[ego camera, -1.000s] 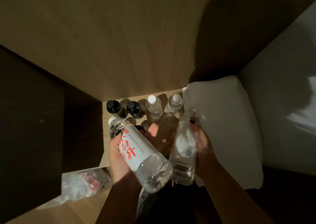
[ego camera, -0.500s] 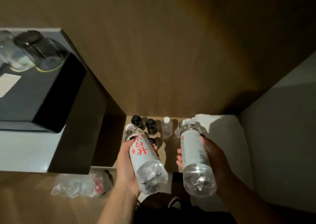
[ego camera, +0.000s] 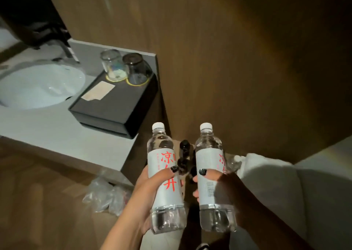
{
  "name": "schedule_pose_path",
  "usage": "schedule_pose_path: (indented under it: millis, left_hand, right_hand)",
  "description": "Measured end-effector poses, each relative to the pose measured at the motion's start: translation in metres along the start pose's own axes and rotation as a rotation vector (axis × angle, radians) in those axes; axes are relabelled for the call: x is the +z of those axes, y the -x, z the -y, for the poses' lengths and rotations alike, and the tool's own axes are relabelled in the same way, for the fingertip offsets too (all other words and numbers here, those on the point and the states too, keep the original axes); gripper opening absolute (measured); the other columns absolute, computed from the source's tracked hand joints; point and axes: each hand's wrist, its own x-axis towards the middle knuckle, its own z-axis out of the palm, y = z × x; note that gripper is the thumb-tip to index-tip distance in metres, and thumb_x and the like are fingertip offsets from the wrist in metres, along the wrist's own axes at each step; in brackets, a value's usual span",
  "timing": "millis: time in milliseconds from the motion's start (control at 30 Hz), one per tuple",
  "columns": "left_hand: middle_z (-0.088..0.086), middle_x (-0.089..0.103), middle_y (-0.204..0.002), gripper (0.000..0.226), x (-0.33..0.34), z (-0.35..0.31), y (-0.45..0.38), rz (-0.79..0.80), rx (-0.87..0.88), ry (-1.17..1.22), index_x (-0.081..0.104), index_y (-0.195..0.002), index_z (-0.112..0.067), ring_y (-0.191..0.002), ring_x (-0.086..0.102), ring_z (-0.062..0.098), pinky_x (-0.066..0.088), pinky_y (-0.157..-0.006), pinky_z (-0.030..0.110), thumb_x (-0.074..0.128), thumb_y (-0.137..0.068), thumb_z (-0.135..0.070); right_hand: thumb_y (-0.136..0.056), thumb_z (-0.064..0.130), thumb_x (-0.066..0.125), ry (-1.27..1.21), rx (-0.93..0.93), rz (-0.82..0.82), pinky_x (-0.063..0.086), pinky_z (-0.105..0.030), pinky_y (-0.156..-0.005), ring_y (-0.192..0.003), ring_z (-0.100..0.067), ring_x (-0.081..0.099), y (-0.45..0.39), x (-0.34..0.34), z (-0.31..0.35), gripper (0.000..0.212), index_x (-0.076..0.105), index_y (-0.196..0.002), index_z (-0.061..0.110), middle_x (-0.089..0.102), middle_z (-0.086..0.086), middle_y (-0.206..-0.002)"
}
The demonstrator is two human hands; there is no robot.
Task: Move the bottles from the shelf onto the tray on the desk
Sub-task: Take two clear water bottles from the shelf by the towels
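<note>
Evidently the black tray (ego camera: pixel 122 105) lay toward ten o'clock of both grips, nearer the left hand (ego camera: pixel 150 183). That hand wrapped one water bottle (ego camera: pixel 163 175), the right hand (ego camera: pixel 226 185) the other water bottle (ego camera: pixel 211 175), caps aimed at twelve o'clock.

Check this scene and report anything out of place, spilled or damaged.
One oddity: crumpled clear plastic wrapping lies loose on the wooden floor beside the white counter. No spill shows. Both white-capped water bottles, one in the left hand, one in the right hand, look intact. Two upturned glasses sit neatly on the black tray.
</note>
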Motion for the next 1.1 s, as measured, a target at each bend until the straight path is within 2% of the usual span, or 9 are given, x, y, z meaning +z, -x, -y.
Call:
schedule_pose_path:
  millis: [133, 200, 333, 500, 600, 700, 767, 900, 1100]
  left_hand:
    - [0.025, 0.066, -0.079, 0.052, -0.062, -0.021, 0.028, -0.07, 0.123, -0.026, 0.056, -0.107, -0.01, -0.064, 0.063, 0.034, 0.053, -0.064, 0.043, 0.072, -0.057, -0.013]
    - [0.023, 0.068, -0.081, 0.056, -0.1, -0.033, 0.042, -0.106, 0.159, -0.064, 0.057, -0.108, -0.011, -0.066, 0.065, 0.032, 0.054, -0.063, 0.042, 0.074, -0.055, -0.015]
    - [0.025, 0.066, -0.089, 0.061, -0.175, -0.057, 0.07, -0.122, 0.157, -0.066, 0.056, -0.113, -0.012, -0.077, 0.064, 0.037, 0.05, -0.078, 0.056, 0.076, -0.055, -0.014]
    - [0.023, 0.067, -0.089, 0.059, -0.262, -0.08, 0.096, -0.224, 0.157, -0.039, 0.055, -0.115, -0.012, -0.074, 0.066, 0.033, 0.054, -0.066, 0.042, 0.072, -0.059, -0.015]
    - [0.02, 0.07, -0.1, 0.069, -0.305, -0.092, 0.109, -0.337, 0.154, -0.091, 0.057, -0.115, -0.022, -0.089, 0.069, 0.036, 0.056, -0.077, 0.05, 0.077, -0.049, -0.027]
    - [0.021, 0.068, -0.102, 0.074, -0.339, -0.106, 0.12, -0.434, 0.17, -0.056, 0.058, -0.115, -0.015, -0.092, 0.067, 0.037, 0.052, -0.088, 0.057, 0.078, -0.045, -0.027]
    - [0.02, 0.067, -0.096, 0.066, -0.357, -0.114, 0.126, -0.439, 0.18, -0.02, 0.056, -0.114, -0.01, -0.083, 0.064, 0.033, 0.053, -0.082, 0.051, 0.074, -0.052, -0.024]
    - [0.016, 0.067, -0.09, 0.041, -0.401, -0.128, 0.129, -0.449, 0.178, 0.036, 0.054, -0.109, -0.013, -0.078, 0.065, 0.031, 0.054, -0.072, 0.042, 0.071, -0.072, -0.02]
    - [0.018, 0.069, -0.09, 0.04, -0.442, -0.171, 0.119, -0.457, 0.223, 0.01, 0.055, -0.114, -0.01, -0.074, 0.067, 0.03, 0.054, -0.063, 0.04, 0.067, -0.078, -0.02]
  right_hand:
    - [-0.075, 0.003, 0.071, 0.098, -0.097, -0.047, 0.053, -0.039, -0.06, -0.067, -0.037, 0.065, 0.003, 0.077, 0.0, 0.027, 0.061, -0.099, -0.003, 0.066, -0.027, -0.088]
    - [-0.067, 0.005, 0.074, 0.115, -0.137, -0.032, 0.054, -0.039, -0.059, -0.068, -0.037, 0.065, 0.002, 0.119, -0.007, 0.032, 0.063, -0.096, 0.0, 0.066, -0.027, -0.089]
    - [-0.042, 0.02, 0.077, 0.111, -0.112, 0.012, 0.055, -0.046, -0.071, -0.073, -0.037, 0.065, -0.013, 0.202, -0.035, 0.07, 0.058, -0.106, -0.001, 0.065, -0.023, -0.088]
    - [-0.041, 0.023, 0.08, 0.081, -0.049, 0.043, 0.055, -0.04, -0.062, -0.073, -0.031, 0.063, -0.031, 0.297, -0.068, 0.078, 0.052, -0.112, 0.004, 0.061, -0.02, -0.089]
    - [-0.064, 0.024, 0.082, 0.272, -0.086, -0.018, 0.055, -0.038, -0.068, -0.08, -0.029, 0.064, -0.038, 0.342, -0.079, 0.053, 0.052, -0.105, 0.01, 0.063, -0.016, -0.091]
    - [-0.08, 0.012, 0.071, 0.435, -0.162, -0.045, 0.052, -0.017, -0.052, -0.066, -0.015, 0.061, -0.048, 0.378, -0.081, 0.023, 0.051, -0.09, 0.013, 0.059, -0.006, -0.078]
    - [-0.08, 0.011, 0.071, 0.504, -0.178, -0.028, 0.05, -0.014, -0.049, -0.065, -0.013, 0.061, -0.059, 0.399, -0.082, 0.025, 0.053, -0.097, 0.009, 0.06, -0.006, -0.08]
    - [-0.079, 0.016, 0.073, 0.556, -0.149, 0.033, 0.056, -0.03, -0.066, -0.078, -0.025, 0.067, -0.082, 0.447, -0.083, 0.038, 0.054, -0.11, 0.005, 0.066, -0.016, -0.096]
    - [-0.074, 0.015, 0.075, 0.564, -0.146, 0.07, 0.054, -0.03, -0.058, -0.071, -0.022, 0.068, -0.12, 0.502, -0.073, 0.04, 0.056, -0.107, 0.003, 0.067, -0.014, -0.091]
